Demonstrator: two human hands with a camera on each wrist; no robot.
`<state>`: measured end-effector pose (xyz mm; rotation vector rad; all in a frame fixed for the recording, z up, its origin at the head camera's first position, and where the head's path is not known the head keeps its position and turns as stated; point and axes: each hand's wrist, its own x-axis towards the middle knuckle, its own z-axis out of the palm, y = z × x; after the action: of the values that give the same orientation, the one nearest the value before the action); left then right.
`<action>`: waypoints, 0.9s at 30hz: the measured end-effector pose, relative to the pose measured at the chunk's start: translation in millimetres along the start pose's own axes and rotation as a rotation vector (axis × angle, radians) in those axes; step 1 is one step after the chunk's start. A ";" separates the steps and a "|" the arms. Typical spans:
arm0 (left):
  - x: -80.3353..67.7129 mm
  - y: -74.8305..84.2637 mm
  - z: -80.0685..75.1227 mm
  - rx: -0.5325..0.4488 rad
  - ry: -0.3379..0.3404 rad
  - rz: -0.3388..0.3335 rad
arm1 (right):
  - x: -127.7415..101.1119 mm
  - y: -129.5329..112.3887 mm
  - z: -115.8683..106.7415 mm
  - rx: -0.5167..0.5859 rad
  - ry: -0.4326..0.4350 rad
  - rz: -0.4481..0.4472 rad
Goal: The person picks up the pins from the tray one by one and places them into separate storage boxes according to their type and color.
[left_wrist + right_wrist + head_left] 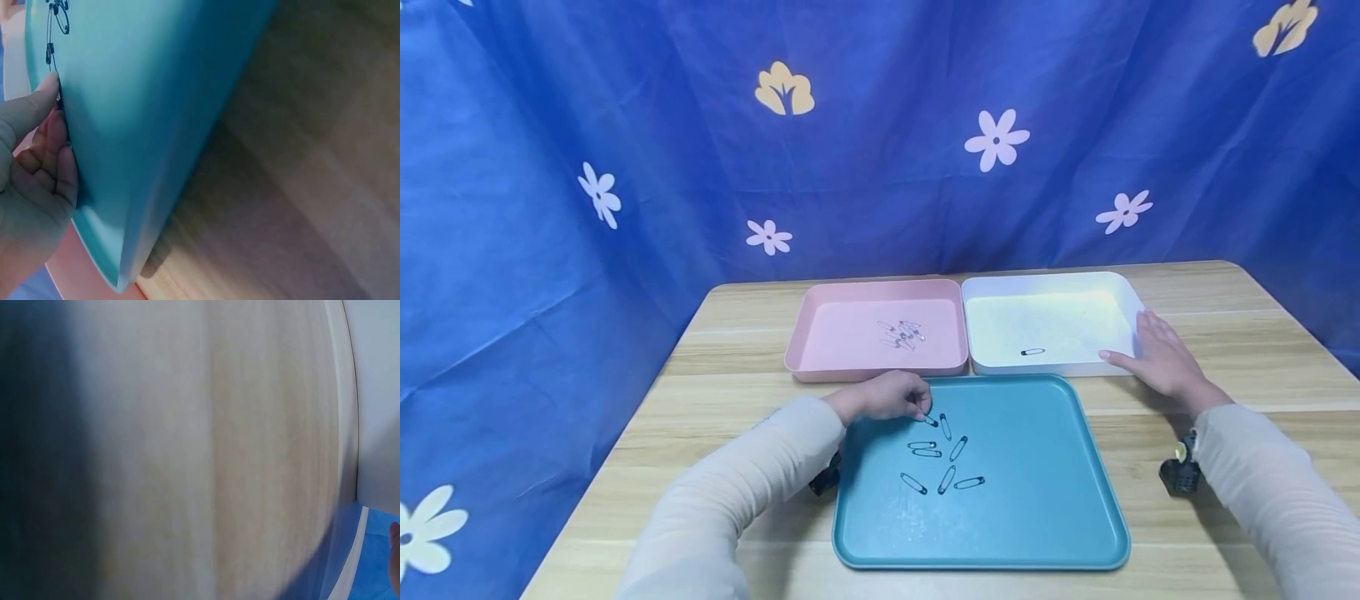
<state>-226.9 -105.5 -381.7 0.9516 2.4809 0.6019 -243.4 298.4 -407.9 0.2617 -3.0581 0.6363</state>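
Observation:
In the head view my left hand (891,396) is over the far left part of the teal tray (1030,500). Its thumb and fingertips pinch one end of a safety pin (931,422), whose dark head points out toward the tray. The left wrist view shows the same thumb and curled fingers (67,172) close to the tray surface. Several more safety pins (958,448) with dark heads lie scattered nearby. My right hand (1167,358) rests at the right front corner of the white tray (1045,369), fingers extended along its side and thumb reaching over the rim.
Beside the white tray stands a pink tray (850,367) with a small pile of safety pins (904,335). One safety pin (1032,352) lies inside the white tray. All three trays share a wooden table (752,333), with a blue flowered curtain (880,167) behind.

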 end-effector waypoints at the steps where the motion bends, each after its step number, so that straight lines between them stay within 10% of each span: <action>1: -0.2 -0.1 0.2 0.005 0.001 -0.003 | 0.0 -0.2 0.0 -0.001 0.001 -0.001; 15: -4.1 5.1 -8.6 -0.006 -0.002 0.003 | 2.0 0.3 4.7 0.001 0.001 0.002; 27: 16.0 25.4 -28.4 -0.091 0.140 0.075 | -0.8 -1.0 1.6 -0.001 0.004 -0.001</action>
<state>-239.2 -84.1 -348.5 1.0024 2.5236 0.8253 -242.4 297.0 -409.0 0.2623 -3.0543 0.6348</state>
